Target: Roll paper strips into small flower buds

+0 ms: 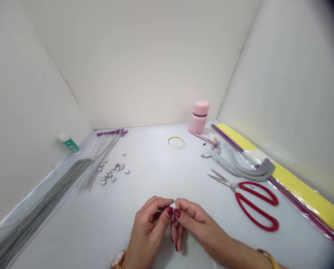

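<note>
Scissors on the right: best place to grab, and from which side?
Probably by the near red loop, right hand coming in from the person's side. The scissors lie flat, slightly open, pointed blades toward the far left, loops toward the near right. The gray curved strips lie just beyond the far loop, so that one looks less handy.

"Where can the left hand (148, 222) pass?"
"Straight ahead, over bare tabletop (155, 173) to the ring (176, 147)."
"And the right hand (195, 220)?"
"Scissors (234, 185) block its right, a curved grey strip (260, 173) beyond them."
</note>
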